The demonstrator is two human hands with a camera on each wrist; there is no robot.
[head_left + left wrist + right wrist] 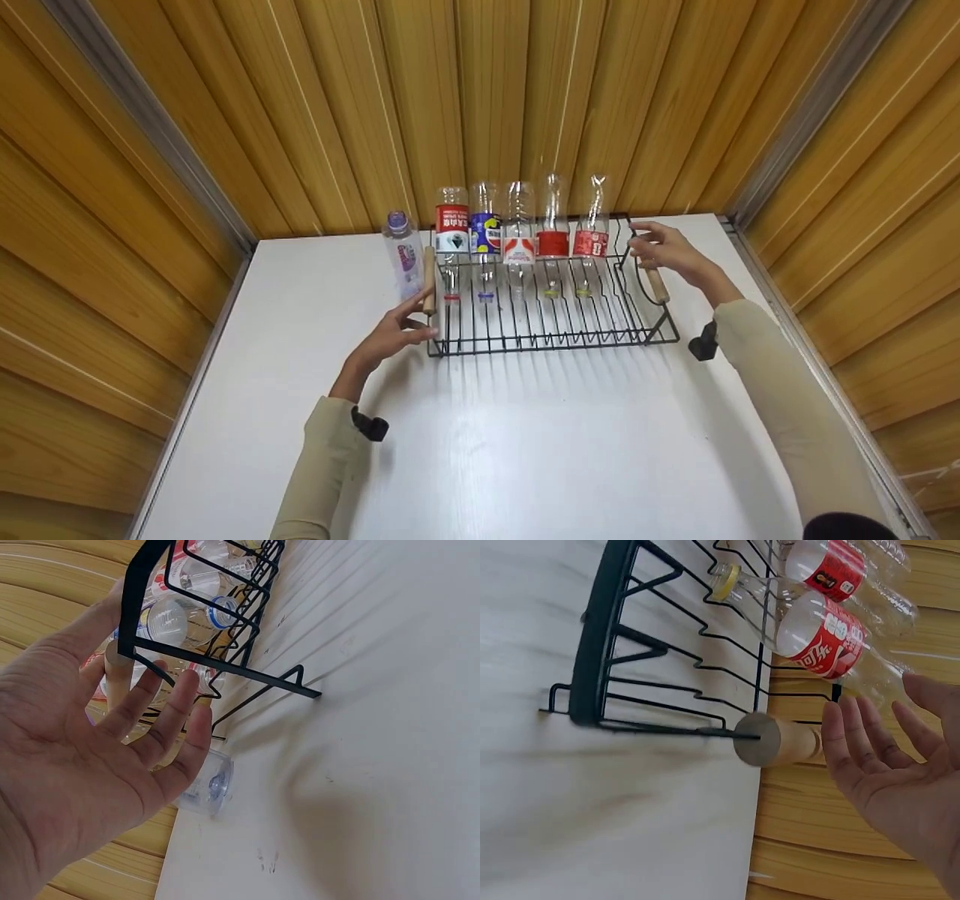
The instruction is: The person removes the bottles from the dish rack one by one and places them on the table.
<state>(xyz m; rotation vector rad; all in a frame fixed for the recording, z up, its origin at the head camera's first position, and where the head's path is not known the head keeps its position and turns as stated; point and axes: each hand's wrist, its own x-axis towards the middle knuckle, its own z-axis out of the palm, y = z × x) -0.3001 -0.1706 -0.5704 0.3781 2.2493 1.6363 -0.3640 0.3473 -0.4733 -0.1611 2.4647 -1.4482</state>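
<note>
Rack [555, 348]: L hand [112, 735], R hand [896, 772] fingers relaxed; lone btl [206, 789] in L-wrist view, not R.

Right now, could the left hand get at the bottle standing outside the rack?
Probably yes: the left hand is close to that bottle, which stands beyond the rack's left end, with nothing visibly between them.
</note>
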